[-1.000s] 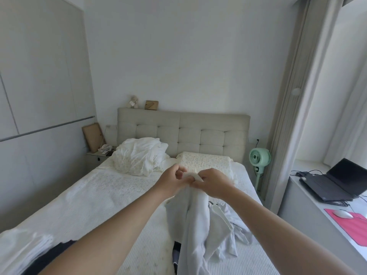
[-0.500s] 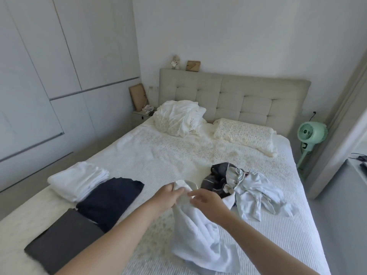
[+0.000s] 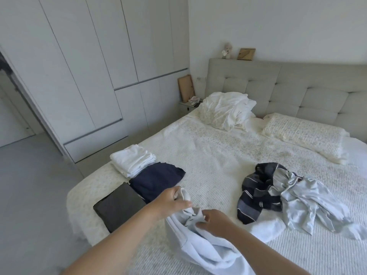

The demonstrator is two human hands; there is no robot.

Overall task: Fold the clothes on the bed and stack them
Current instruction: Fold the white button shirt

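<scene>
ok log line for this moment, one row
step: sorting out pale blue garment | left hand: grips it | right hand: grips it | folded: three items at bed edge | unfolded: striped and grey pile

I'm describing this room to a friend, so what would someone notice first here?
First, both hands, left and right, gripping a pale blue garment over the bed's near edge. Next, three folded items at the bed's left edge: white, navy, dark grey. A crumpled unfolded heap lies right.

I see three folded stacks in a row on the bed's (image 3: 218, 155) left edge: white folded pile (image 3: 133, 159) farthest, navy folded garment (image 3: 156, 178) (middle), dark grey folded garment (image 3: 119, 205) nearest; a crumpled striped-and-pale heap (image 3: 288, 193) lies right.
</scene>
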